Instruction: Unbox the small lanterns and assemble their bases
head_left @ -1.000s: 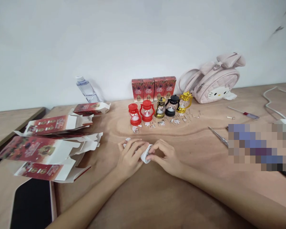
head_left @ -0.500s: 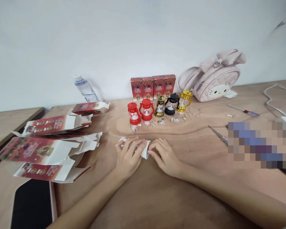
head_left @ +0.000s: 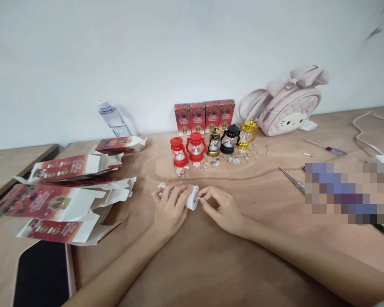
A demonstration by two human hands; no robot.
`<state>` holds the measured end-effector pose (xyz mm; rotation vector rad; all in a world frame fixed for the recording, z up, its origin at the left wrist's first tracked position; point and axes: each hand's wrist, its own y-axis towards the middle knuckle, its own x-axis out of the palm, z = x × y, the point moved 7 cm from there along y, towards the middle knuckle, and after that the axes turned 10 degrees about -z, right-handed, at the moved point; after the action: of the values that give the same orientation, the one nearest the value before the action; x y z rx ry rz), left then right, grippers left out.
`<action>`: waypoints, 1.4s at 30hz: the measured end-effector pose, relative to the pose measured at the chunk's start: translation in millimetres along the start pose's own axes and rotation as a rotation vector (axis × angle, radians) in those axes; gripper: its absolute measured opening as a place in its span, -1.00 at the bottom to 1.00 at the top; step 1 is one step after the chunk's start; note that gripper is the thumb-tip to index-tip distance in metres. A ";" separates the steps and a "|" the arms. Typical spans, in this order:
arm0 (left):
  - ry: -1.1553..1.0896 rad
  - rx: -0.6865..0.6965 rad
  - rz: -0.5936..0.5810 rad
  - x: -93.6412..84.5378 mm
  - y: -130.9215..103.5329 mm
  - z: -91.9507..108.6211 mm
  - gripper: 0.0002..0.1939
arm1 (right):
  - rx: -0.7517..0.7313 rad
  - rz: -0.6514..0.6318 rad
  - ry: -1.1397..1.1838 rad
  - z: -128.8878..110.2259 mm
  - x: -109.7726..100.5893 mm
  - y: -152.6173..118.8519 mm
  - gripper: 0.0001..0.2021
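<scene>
Left hand (head_left: 170, 208) curls around a white lantern-like piece (head_left: 192, 199), round end toward the right hand (head_left: 224, 209), whose fingertips nearly meet there, contents unclear; bracing the piece steadily should help.

1. White piece (head_left: 192, 198): smooth plastic, low sheen
2. Red lanterns (head_left: 196, 147): glossy plastic look
3. Gold lantern (head_left: 247, 135): shiny, metallic-looking, partly transparent
4. Opened cartons (head_left: 48, 202): printed card outside, plain matt white inside
5. Pink bag (head_left: 286, 111): quilted, leather-like, soft sheen
6. Screwdriver (head_left: 336, 151): bare metal, glossy plastic
7. Bottle (head_left: 116, 123): clear, smooth plastic
8. Tabletop (head_left: 192, 268): grained wood, smooth
</scene>
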<state>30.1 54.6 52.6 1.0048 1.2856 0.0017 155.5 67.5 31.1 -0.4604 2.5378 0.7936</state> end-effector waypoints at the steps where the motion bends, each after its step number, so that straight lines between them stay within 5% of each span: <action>1: -0.004 0.006 -0.002 0.4 0.0 0.6 -0.80 | 0.011 0.005 0.001 0.8 -0.2 -0.1 -0.87; 10: -0.037 0.024 -0.027 1.7 -0.4 1.7 -0.76 | 0.133 0.130 0.031 18.0 -15.3 1.1 -0.88; 14: -0.038 0.033 -0.017 1.3 -1.0 2.3 -0.70 | 0.227 0.362 -0.199 63.9 -75.7 5.2 -0.85; 17: -0.039 0.035 -0.010 1.3 -1.0 2.8 -0.72 | 0.435 0.559 -0.421 106.5 -135.3 -2.1 -0.86; 22: -0.044 0.034 -0.012 1.4 -0.2 3.4 -0.77 | 0.654 0.630 -0.576 144.6 -189.3 -17.2 -0.86; 34: -0.056 0.053 -0.025 1.8 1.1 4.9 -0.77 | 0.896 0.654 -0.662 161.5 -204.5 -32.4 -0.80; 42: -0.071 0.052 -0.032 3.0 -0.4 4.1 -0.76 | 0.877 0.528 -0.721 166.0 -205.4 -28.2 -0.89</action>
<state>34.2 53.4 49.8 1.0202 1.2418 -0.0922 392.9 181.9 -1.9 0.6787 2.0160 -0.0813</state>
